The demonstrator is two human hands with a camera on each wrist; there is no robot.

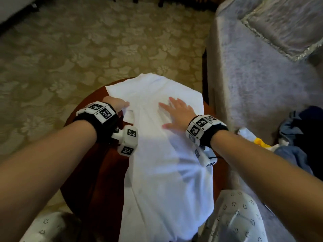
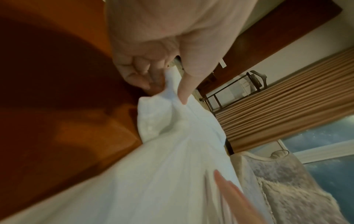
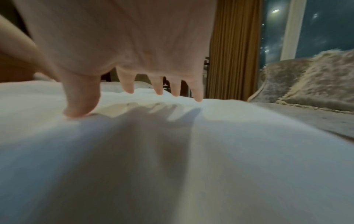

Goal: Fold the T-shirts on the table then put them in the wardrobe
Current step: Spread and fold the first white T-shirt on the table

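A white T-shirt [image 1: 162,137] lies spread lengthwise over the round wooden table [image 1: 97,172], its hem end hanging off the near edge toward the person. The left hand [image 1: 116,103] pinches the sleeve fabric at the shirt's left edge, thumb against curled fingers. The right hand [image 1: 176,113] lies flat with fingers spread, pressing the chest area just beside it. This looks like the first fold of this shirt: the sleeve side being brought in. Next, I'd guess, the pinched edge must be carried across toward the right hand, which has to keep the body anchored so nothing slides off the table
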